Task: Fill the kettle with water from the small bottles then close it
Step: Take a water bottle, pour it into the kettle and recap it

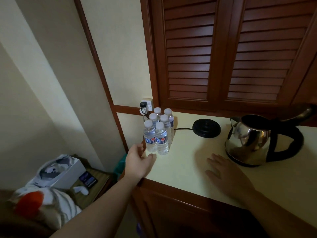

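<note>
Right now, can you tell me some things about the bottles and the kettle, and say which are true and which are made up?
1. Six small bottles stand together on the counter. True.
2. The kettle sits on its black base. False: it stands on the counter, apart from the base.
3. The kettle's lid is open. True.
4. The left hand is holding a bottle. False: it is open, just short of the nearest bottles.
5. The right hand grips the kettle's handle. False: it is spread flat over the counter near the kettle.
</note>
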